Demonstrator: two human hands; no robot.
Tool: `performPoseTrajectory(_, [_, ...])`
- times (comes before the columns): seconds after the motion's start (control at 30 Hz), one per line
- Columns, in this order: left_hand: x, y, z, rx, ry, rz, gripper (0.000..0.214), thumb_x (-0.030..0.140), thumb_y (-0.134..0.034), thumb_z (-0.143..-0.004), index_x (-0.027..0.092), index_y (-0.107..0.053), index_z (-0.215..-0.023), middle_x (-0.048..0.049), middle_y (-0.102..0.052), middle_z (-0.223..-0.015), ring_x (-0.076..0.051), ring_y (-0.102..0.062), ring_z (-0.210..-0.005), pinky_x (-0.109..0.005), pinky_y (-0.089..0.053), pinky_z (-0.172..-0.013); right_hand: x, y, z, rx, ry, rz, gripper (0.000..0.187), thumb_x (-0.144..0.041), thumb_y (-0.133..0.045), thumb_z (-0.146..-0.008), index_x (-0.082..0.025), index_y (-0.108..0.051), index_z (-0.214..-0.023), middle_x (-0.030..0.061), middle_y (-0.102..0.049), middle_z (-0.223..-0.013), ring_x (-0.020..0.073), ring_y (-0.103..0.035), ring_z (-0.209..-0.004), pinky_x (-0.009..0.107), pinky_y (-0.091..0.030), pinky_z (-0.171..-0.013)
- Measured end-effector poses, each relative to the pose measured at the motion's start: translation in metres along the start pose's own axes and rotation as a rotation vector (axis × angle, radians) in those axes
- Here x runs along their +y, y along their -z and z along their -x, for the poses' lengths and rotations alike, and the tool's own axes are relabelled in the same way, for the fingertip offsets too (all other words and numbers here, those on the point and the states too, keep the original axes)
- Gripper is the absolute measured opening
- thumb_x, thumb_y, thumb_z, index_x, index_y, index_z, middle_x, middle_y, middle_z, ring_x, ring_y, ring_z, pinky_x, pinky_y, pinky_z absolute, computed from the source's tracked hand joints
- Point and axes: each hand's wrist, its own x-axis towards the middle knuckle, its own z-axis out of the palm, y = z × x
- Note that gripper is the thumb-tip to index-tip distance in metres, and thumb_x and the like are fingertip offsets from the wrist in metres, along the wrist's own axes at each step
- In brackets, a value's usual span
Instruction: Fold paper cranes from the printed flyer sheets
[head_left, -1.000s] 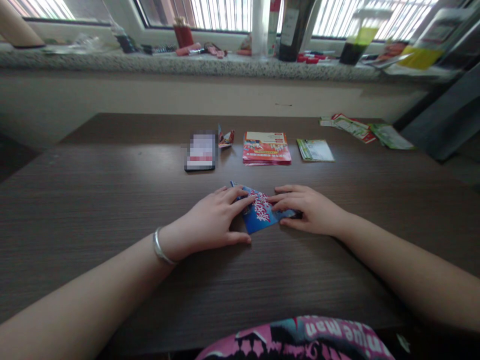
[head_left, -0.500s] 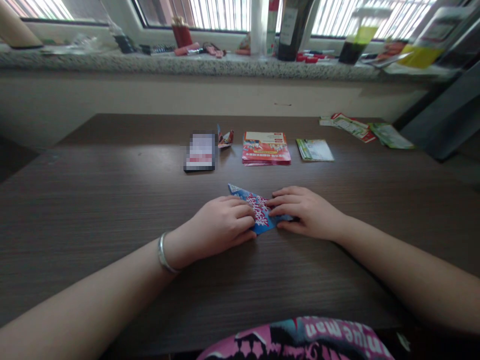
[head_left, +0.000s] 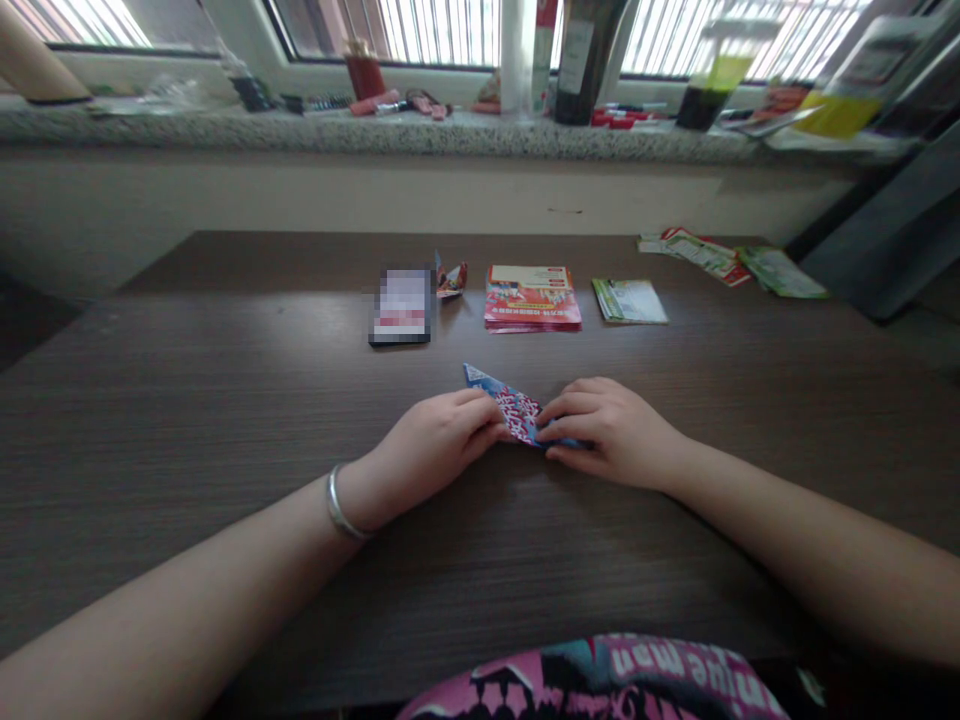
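Observation:
A folded sheet of blue printed paper (head_left: 519, 410) with red-and-white lettering lies on the table between both hands, one pointed corner sticking out to the upper left. My left hand (head_left: 444, 442), below a silver bangle (head_left: 339, 503), pinches the paper's left part near its front edge, with the fingertips bent down. Across from it, my right hand (head_left: 619, 430) grips the right part, its fingers over the top and the thumb at the near edge. The right tip of the paper is partly covered by that hand.
Behind the hands on the brown table (head_left: 225, 400) lie a phone-like item with a blurred screen (head_left: 403, 305), a small folded paper piece (head_left: 451, 280), a stack of red leaflets (head_left: 532, 297), a small paper pile (head_left: 631, 301) and loose packets (head_left: 709, 257). Bottles line the granite sill (head_left: 450, 135).
The paper's near edge has drawn back and now looks narrower. My left fingers have closed into a pinch on it and shifted slightly away from me. My right hand has barely moved.

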Motion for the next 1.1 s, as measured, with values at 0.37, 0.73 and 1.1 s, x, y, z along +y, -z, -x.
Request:
performPoseTrajectory(0.37, [0.0,0.0,0.001,0.056,-0.041,0.144,0.026,0.031,-0.062,-0.088,0.017,-0.058,-0.109,-0.0093,-0.064,-0.111,-0.022,-0.059,-0.102,-0.037,-0.051,-0.089,-0.005,-0.003,0.004,0.022,-0.241,-0.046,0.015,-0.026,-0.058,-0.09,-0.02,-0.071,-0.089,0.0033,-0.067,-0.085,0.0165,-0.061,-0.082,0.027,-0.045,-0.071])
performPoseTrajectory(0.73, [-0.005,-0.004,0.003,0.238,-0.095,-0.02,0.018,0.02,-0.067,-0.082,0.017,-0.051,-0.088,-0.0073,-0.059,-0.099,-0.019,-0.056,-0.091,-0.033,-0.051,-0.08,0.006,-0.006,0.002,0.054,-0.3,-0.307,0.01,-0.024,-0.067,-0.083,-0.018,-0.069,-0.075,0.0015,-0.067,-0.075,0.0142,-0.06,-0.074,0.026,-0.043,-0.069])
performPoseTrajectory(1.1, [-0.003,0.0,0.001,0.326,-0.223,-0.252,0.004,0.02,-0.061,-0.087,0.017,-0.058,-0.089,-0.005,-0.061,-0.089,-0.017,-0.055,-0.08,-0.03,-0.049,-0.073,0.011,-0.01,0.0,0.029,-0.491,-0.434,0.018,-0.033,-0.064,-0.085,-0.019,-0.067,-0.074,0.0006,-0.067,-0.074,0.0146,-0.059,-0.071,0.027,-0.042,-0.067])
